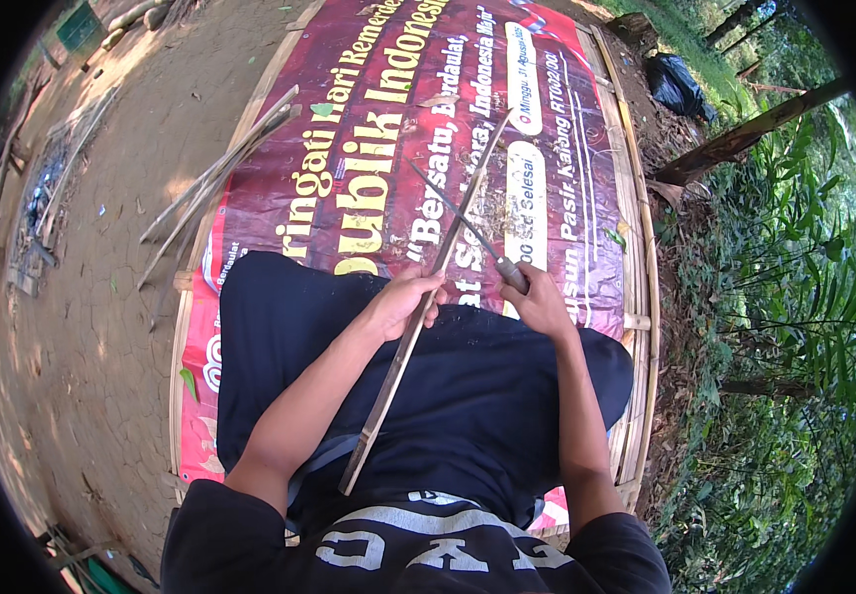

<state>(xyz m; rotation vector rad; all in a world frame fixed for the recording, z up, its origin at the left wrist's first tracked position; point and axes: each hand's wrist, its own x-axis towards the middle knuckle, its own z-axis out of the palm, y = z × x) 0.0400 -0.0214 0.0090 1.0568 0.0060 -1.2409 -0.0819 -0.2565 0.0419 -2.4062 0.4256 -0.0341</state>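
As hands (403, 302) grip, flat bamboo slat (418, 317), slim steel knife (468, 226)

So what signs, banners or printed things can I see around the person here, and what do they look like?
Printed banner: spread flat over the bamboo platform under the seated person; large rectangle, dark red with yellow and white lettering and two white rounded panels.
Printed shirt: at the lower edge, worn by the person; black with large white lettering.
Green box-like thing: top left on the dirt ground; too small to tell whether it is a sign.
No screens or packages show.
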